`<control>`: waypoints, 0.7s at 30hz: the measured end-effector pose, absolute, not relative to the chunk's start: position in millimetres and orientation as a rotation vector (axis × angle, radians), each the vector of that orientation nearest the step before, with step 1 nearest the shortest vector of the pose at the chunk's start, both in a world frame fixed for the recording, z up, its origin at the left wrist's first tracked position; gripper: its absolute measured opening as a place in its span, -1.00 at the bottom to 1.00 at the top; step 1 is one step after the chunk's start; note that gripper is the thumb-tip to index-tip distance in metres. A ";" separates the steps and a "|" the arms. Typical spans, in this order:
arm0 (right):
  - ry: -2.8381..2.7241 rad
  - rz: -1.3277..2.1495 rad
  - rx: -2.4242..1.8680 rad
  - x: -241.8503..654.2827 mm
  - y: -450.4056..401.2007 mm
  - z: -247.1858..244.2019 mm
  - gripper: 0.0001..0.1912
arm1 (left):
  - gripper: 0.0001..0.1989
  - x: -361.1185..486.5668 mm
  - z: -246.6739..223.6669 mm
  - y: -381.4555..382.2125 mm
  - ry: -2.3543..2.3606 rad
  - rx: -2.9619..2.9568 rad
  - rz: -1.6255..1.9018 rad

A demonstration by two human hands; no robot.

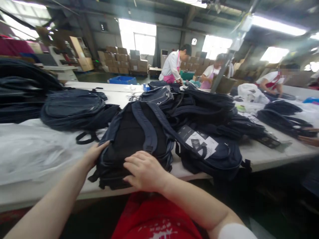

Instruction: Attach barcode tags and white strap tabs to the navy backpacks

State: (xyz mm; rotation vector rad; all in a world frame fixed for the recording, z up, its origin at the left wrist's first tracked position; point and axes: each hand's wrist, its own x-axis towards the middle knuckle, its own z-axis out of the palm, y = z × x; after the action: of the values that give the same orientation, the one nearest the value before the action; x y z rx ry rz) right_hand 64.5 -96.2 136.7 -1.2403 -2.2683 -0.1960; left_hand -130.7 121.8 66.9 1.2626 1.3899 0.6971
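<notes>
A dark navy backpack [119,146] lies in front of me on the table, its black padded back and two shoulder straps facing up. My left hand [96,152] grips its left side edge; most of those fingers are hidden behind the fabric. Across the lower part of the back panel rests my right hand [143,169], fingers slightly bent and lying on the fabric, just below a strap buckle. To the right is another navy backpack [221,152], with black and white paper tags [199,141] on top, touching a strap of the first.
More navy backpacks [74,106] are piled at left and behind. White plastic sheeting [37,149] covers the left of the white table [194,171]. Several co-workers [170,66] work across the table and at right. A blue crate [122,80] and stacked cartons [119,59] stand farther back.
</notes>
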 end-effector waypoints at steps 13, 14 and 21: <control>-1.735 -0.176 -1.672 178.5 -125.9 86.1 -0.59 | -0.47 -153.8 118.4 55.3 1.199 2.212 1.059; -1.756 -0.178 -1.673 176.4 -124.1 83.4 -0.57 | -0.42 -152.9 123.2 42.6 1.088 2.331 0.967; -1.830 -0.257 -1.677 153.9 -111.5 72.1 -0.51 | -0.61 -134.8 114.2 -0.8 0.845 2.575 0.681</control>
State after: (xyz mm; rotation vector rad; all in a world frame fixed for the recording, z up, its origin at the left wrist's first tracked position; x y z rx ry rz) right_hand 153.9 -111.5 72.1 -1.6771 -1.8296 -0.2575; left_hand -134.8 -0.8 114.2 2.5750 0.8449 0.6812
